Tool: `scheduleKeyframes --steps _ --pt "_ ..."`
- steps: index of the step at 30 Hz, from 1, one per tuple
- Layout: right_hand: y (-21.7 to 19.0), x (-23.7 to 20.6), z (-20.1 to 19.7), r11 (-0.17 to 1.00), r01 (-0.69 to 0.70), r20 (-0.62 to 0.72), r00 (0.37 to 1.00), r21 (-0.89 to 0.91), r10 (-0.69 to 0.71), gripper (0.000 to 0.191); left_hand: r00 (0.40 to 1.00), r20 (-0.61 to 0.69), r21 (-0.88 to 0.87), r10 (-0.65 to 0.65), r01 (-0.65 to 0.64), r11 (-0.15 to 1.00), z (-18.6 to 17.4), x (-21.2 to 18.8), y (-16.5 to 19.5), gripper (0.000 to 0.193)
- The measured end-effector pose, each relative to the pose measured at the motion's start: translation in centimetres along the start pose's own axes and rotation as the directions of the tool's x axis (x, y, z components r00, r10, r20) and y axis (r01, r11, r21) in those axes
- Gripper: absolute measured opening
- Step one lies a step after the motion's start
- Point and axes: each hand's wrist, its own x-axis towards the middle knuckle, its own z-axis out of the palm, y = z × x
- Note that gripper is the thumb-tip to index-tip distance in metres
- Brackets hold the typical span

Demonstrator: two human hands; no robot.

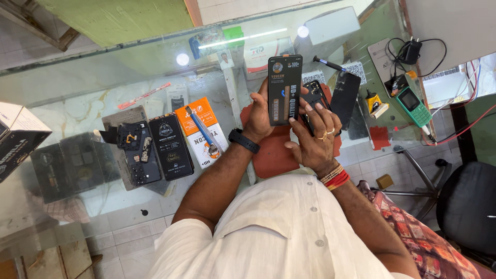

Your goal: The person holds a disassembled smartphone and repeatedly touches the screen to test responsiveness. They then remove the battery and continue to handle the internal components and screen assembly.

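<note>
Seen from above, a person in a white shirt stands at a glass-topped bench (103, 67), and the things on it run from left to right as follows: at nine o'clock a cardboard box (18, 137) sits at the bench edge, then a dark phone back with its inner parts showing (137, 152), a black flat packet (171, 147) just beside it, and an orange and white packet (204, 134) with a blue-handled tool (201, 129) lying across it. Near the middle, slightly toward one o'clock, the left hand (258, 119), with a black watch at the wrist, holds a slim black rectangular packet (284, 89) upright, its fingers clamped on the packet's left edge and back. The right hand (315, 137), wearing rings and red and gold bangles, has its fingers closed around an opened black phone (316, 98) just behind the packet, with fingertips touching the packet's lower right edge. The packet looks light, thin and stiff, probably glossy and a little slippery, and whatever flat part lies inside may crack if bent, so it is best held by its long edges, not pressed on the face. Under the hands lies a red mat (274, 155). Farther right, at two o'clock, lie a black phone panel (345, 98), a small green keypad phone (413, 106), and a black charger with coiled cable (413, 51)
</note>
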Motion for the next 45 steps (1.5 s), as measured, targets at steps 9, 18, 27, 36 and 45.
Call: scheduleKeyframes --steps 9,18,27,36,45 --pt "0.2 -0.7 -0.4 0.998 -0.068 -0.040 0.997 0.006 0.068 0.046 1.000 0.000 0.017 -0.001 0.001 1.000 0.1 0.0 0.3 0.120" --pt "1.2 -1.9 -1.1 0.983 -0.186 -0.115 0.976 0.014 0.186 0.031 1.000 0.003 0.034 0.003 -0.003 0.999 -0.5 0.0 -0.5 0.116" --pt "1.4 -1.8 -1.0 0.979 -0.199 -0.114 0.973 0.037 0.202 0.032 1.000 0.010 0.040 0.016 -0.017 0.999 0.1 0.1 0.0 0.114" --pt "1.6 -1.6 -1.1 0.971 -0.226 -0.117 0.965 0.073 0.233 0.030 1.000 0.029 0.019 0.001 -0.001 1.000 0.0 0.2 0.0 0.114" --pt "1.6 -1.4 -1.2 0.966 -0.240 -0.105 0.963 0.096 0.250 0.027 1.000 0.014 0.009 -0.005 0.005 1.000 -0.1 0.2 -0.2 0.114"
